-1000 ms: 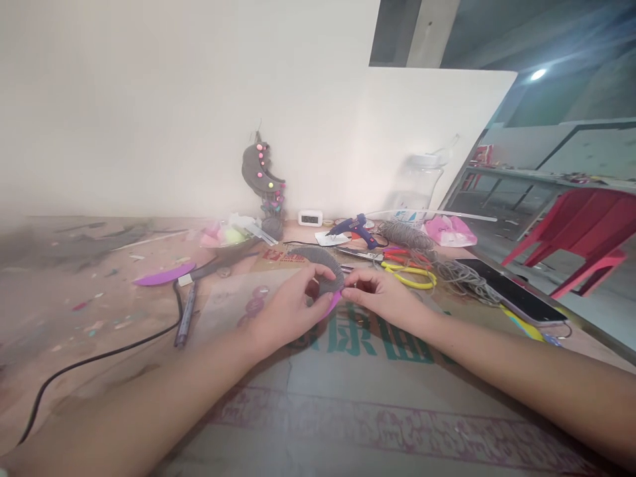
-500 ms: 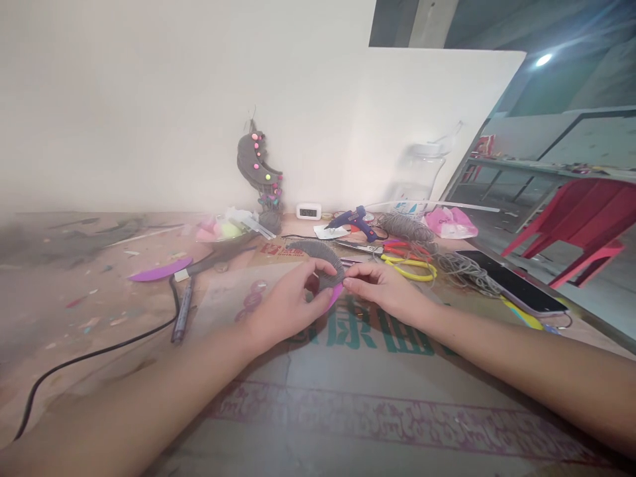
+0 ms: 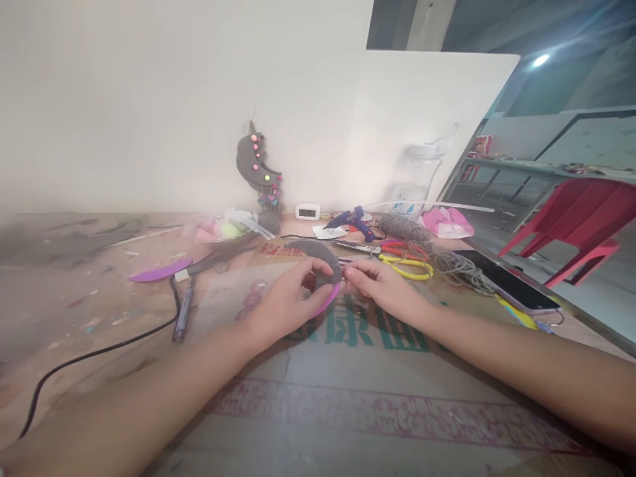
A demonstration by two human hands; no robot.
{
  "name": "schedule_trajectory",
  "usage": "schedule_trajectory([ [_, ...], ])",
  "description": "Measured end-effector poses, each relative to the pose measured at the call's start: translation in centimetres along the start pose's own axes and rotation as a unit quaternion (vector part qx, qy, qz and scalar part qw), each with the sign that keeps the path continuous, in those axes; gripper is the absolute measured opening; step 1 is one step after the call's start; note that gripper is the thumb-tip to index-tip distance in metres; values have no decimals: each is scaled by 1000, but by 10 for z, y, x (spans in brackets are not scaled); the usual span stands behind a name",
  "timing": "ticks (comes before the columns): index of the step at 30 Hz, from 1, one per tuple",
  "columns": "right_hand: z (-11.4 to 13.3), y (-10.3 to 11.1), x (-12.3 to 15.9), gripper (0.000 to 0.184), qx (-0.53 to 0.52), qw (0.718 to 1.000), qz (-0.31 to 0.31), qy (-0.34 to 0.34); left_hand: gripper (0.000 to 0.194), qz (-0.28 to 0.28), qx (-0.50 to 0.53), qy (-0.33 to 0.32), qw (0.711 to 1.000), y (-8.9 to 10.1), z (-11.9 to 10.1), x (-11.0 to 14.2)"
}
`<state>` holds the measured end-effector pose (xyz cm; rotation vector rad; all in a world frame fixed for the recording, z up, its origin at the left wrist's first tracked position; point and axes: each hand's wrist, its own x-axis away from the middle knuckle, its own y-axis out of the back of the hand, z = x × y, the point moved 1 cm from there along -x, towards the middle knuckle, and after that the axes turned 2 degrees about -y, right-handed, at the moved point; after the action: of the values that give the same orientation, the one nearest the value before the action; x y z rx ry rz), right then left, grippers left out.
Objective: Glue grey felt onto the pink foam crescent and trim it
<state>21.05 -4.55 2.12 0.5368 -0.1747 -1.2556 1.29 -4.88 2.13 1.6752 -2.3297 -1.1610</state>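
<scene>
A crescent wrapped in grey yarn [image 3: 318, 253] is pinched by my left hand [image 3: 288, 295], with the thumb below and the fingers curled over the near end. Bare purple felt or foam [image 3: 328, 301] shows along its lower edge, under my thumb. My right hand [image 3: 380, 283] is just right of the crescent's tip, thumb and fingertips pressed together. Whatever they pinch is too small to make out. Yellow-handled scissors [image 3: 407, 268] lie right behind my right hand.
A blue glue gun [image 3: 352, 224], grey yarn [image 3: 405, 228] and a phone [image 3: 507, 281] lie at the back and right. Left are a marker [image 3: 183, 311], a purple piece [image 3: 161, 269] and a black cable [image 3: 99, 351]. A decorated crescent [image 3: 256, 162] hangs against the wall.
My right fingertips have drawn slightly away from the crescent's tip, and more of the purple edge shows. My left hand keeps its hold. The view has shifted a little.
</scene>
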Motion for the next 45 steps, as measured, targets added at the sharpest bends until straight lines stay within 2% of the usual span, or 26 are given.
schedule_trajectory([
  [4,-2,1,-1,38,-19,999,-35,-27,20,5,-2,-12,1000,-1,0,0],
  [13,-1,-5,-2,25,10,1000,-25,-8,22,28,-5,-22,999,-2,5,-1],
  [18,0,-3,-3,27,-4,1000,-9,-1,33,39,-13,-18,999,-1,1,0],
  [26,2,-2,-1,33,-21,1000,-10,3,32,33,-16,-21,999,-2,3,1],
  [32,2,1,-1,37,-5,998,-67,-6,31,28,-16,-16,999,-5,12,0],
  [36,-2,-1,-3,34,-1,999,-46,-25,29,25,-21,-16,999,-4,9,0],
  [40,-3,-4,-4,27,57,998,-5,14,30,30,-27,-26,999,-3,4,0],
  [45,-3,-5,-5,25,30,998,42,25,31,51,-30,-41,997,-2,1,1],
])
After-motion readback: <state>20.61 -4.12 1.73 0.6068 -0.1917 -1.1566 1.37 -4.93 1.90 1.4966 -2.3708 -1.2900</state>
